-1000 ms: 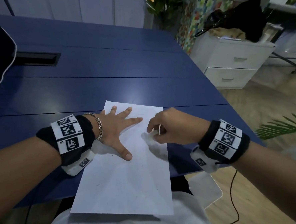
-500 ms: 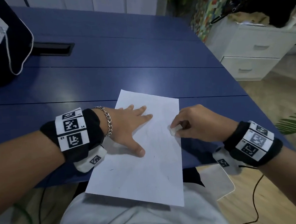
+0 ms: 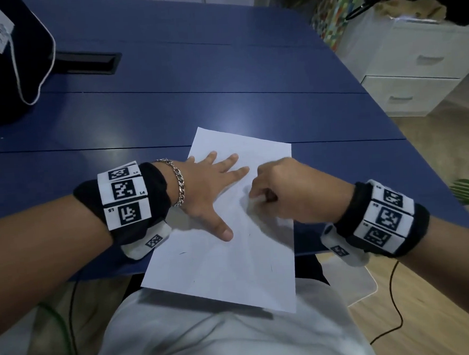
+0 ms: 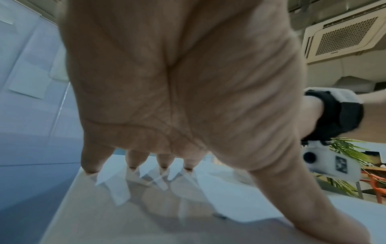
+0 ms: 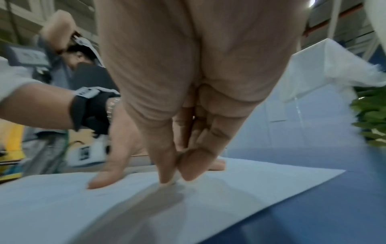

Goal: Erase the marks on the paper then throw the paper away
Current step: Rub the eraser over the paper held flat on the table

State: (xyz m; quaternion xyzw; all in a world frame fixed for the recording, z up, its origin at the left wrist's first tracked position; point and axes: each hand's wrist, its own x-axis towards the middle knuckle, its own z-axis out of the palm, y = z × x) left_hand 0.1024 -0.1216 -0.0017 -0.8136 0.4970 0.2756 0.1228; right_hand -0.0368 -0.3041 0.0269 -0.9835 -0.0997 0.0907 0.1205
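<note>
From the head view, a white rectangular sheet of paper lay on the near edge of a dark blue bench, its near end overhanging toward the person's lap. The left hand lay flat on the sheet's far-left part, fingers spread straight and thumb out. The right hand had its fingers curled, pinching a small white eraser against the paper's middle. A few short dark marks showed on the near half.

In the left wrist view, the left hand's fingertips pressed on the paper.

In the right wrist view, the right hand's thumb and fingers met at the sheet; the eraser was barely visible between them.
</note>
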